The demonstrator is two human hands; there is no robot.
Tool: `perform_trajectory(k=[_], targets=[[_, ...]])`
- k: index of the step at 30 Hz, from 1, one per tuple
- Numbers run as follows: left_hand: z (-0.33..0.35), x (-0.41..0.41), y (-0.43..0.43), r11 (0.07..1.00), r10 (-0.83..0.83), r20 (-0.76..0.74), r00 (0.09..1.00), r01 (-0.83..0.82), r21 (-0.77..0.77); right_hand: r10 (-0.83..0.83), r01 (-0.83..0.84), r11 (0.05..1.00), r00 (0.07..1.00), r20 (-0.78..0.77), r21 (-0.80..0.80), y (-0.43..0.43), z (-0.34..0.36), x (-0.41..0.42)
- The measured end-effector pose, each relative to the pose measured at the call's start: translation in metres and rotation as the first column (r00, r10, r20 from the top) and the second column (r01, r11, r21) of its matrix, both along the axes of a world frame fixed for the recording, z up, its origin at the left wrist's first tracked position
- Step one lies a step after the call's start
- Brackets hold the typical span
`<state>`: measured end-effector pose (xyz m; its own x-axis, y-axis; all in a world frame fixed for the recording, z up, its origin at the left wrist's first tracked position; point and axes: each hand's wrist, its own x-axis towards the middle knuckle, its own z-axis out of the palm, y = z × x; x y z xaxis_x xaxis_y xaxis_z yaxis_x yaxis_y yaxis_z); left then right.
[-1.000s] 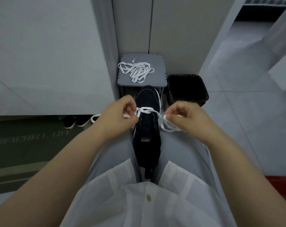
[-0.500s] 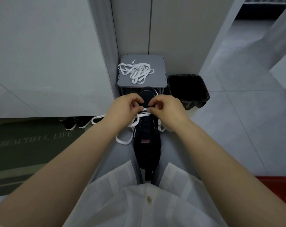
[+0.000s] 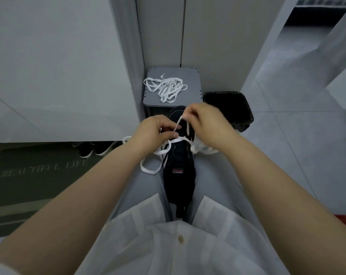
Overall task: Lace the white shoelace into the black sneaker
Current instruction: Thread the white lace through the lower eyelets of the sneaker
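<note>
Sneaker: I see the black sneaker [image 3: 179, 171] held between the knees at centre, toe toward 12 o'clock.
Lace: the white shoelace [image 3: 169, 147] crosses the sneaker's forepart, and slack loops hang toward 8 and 3 o'clock.
Left hand: the left hand [image 3: 154, 132], at the sneaker's 10 o'clock, has thumb and forefinger pinching a strand.
Right hand: the right hand [image 3: 209, 124], at 1 o'clock, has its fingertips clamped on a raised strand.
Background: a grey surface [image 3: 190, 80] at 12 o'clock bears the spare laces [image 3: 165, 88], with a black bin [image 3: 227, 104] just beside it.
</note>
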<state>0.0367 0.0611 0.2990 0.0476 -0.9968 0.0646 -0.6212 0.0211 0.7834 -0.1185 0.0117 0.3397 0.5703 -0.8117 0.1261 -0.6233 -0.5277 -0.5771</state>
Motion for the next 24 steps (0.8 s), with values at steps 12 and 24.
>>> perform_trajectory(k=[12,24], targets=[[0.013,-0.015,-0.004,0.96,-0.247,-0.05,0.968,0.251,0.122,-0.018,-0.032,0.998,0.732,0.681,0.061,0.009,0.099,-0.009],[0.086,0.024,-0.012,0.998,-0.049,0.099,0.994,0.052,-0.029,-0.324,0.307,0.87,0.946,-0.021,0.386,-0.011,0.009,-0.045]])
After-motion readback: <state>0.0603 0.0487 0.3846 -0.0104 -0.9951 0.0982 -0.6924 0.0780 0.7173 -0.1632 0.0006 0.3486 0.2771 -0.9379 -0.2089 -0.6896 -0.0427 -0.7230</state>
